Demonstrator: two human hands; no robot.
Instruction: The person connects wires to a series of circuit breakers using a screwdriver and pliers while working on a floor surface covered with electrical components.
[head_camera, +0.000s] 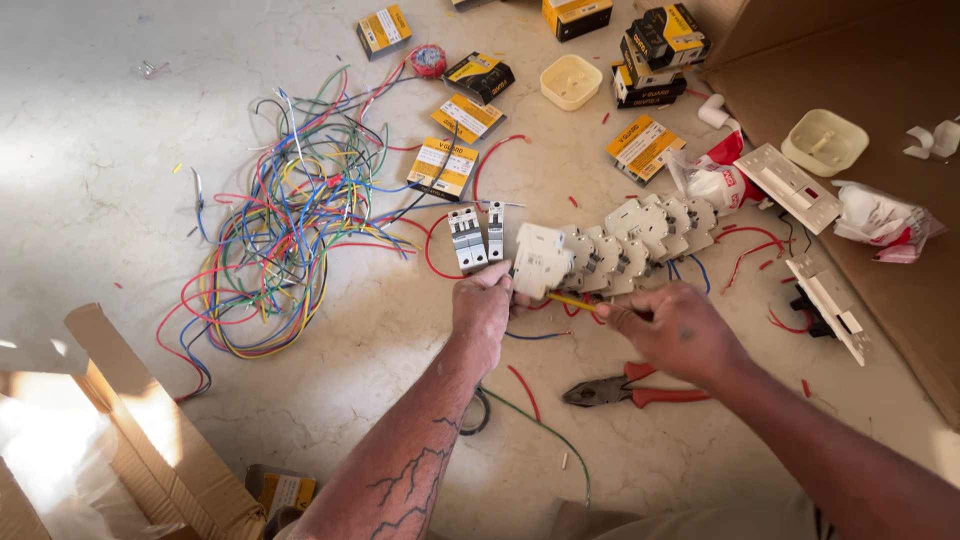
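My left hand (482, 310) grips the near end of a white circuit breaker (540, 260), the first in a curved row of several white breakers (640, 240) lying on the stone floor. My right hand (672, 328) holds a yellow-handled screwdriver (572, 300) whose tip points at the underside of that breaker. Two more grey-white breakers (477, 236) lie just left of the row, apart from it.
Red-handled pliers (625, 392) lie below my right hand. A tangle of coloured wires (285, 215) spreads to the left. Small yellow-and-black boxes (445, 165), white switch plates (790, 185), cream junction boxes (570, 80), plastic bags and cardboard (130, 420) surround the spot.
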